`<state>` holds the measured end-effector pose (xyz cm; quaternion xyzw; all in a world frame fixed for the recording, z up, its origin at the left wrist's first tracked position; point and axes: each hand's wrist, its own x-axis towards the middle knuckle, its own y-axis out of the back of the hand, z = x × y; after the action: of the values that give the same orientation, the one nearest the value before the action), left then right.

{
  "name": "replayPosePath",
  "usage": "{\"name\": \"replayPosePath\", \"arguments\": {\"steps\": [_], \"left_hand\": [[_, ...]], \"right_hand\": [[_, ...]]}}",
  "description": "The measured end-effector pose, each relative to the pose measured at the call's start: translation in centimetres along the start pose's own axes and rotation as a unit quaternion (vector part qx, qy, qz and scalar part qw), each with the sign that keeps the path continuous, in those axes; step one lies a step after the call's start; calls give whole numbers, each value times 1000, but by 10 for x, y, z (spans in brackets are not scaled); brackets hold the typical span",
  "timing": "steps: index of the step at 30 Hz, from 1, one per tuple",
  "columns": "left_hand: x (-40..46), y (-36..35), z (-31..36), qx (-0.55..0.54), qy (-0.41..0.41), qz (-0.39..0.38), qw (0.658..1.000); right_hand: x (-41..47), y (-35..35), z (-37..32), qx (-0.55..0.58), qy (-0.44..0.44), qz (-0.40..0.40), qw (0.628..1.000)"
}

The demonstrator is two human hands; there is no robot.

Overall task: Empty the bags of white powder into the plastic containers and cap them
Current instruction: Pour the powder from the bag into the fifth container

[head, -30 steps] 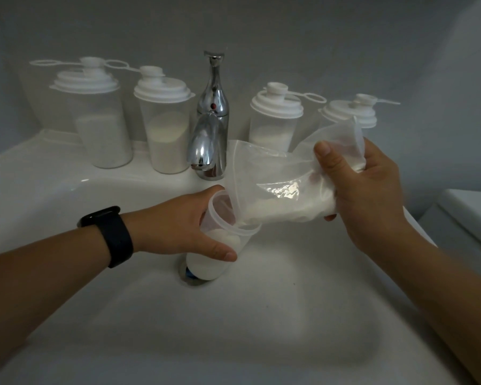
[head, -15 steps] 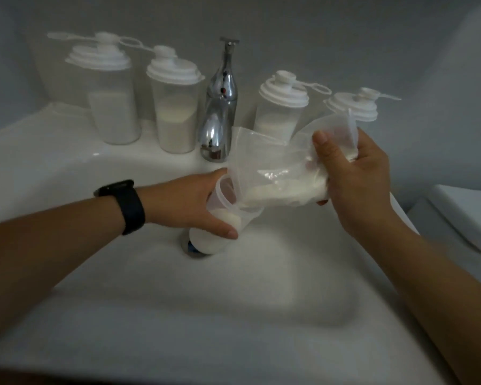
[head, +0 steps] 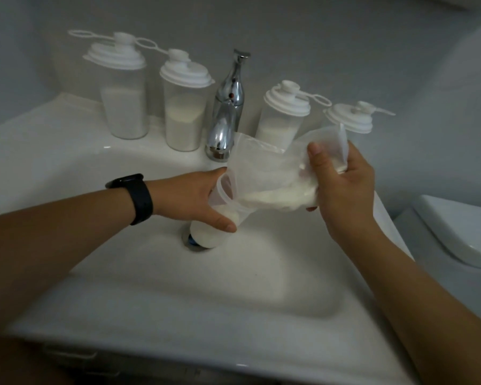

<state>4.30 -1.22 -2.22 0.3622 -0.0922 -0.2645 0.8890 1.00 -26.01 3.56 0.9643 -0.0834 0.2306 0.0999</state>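
Note:
An uncapped clear plastic container [head: 210,237], partly filled with white powder, stands tilted over the sink drain. My left hand [head: 190,200] grips it near the rim. My right hand [head: 342,187] holds a clear plastic bag [head: 264,176] with white powder in it. The bag's mouth is tucked into the container's opening, and the powder lies along the bag's lower edge. Several capped containers with powder stand at the back: two left of the tap [head: 122,87] [head: 185,104] and two right of it [head: 282,115] [head: 351,120].
A chrome tap [head: 228,112] rises behind the bag. The white sink basin [head: 178,295] spreads out in front of my hands. A white toilet lid [head: 461,232] sits at the right edge.
The view has shifted, so the scene sits lower and further right in the frame. More powder has gathered at the bag's lower edge near the container mouth. Both hands keep their hold.

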Motion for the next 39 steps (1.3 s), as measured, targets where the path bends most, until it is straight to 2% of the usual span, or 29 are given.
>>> {"name": "replayPosePath", "arguments": {"steps": [8,18,22,26,32,39], "left_hand": [[3,1,-6,-25,5,11,1000],[0,5,-12,-92,19,9,996],[-6,6,-9,-100,24,15,995],[-15,6,-4,-96,28,31,995],[-16,3,-7,-99,30,27,994],[-7,7,-14,-100,27,20,994]], "right_hand": [[9,2,11,15,-69,34,997],[11,-4,15,28,-99,39,994],[17,-7,11,41,-121,25,991],[28,-13,6,35,-151,-29,987],[15,-9,17,6,-147,-24,989],[14,-15,16,39,-125,19,991]]}}
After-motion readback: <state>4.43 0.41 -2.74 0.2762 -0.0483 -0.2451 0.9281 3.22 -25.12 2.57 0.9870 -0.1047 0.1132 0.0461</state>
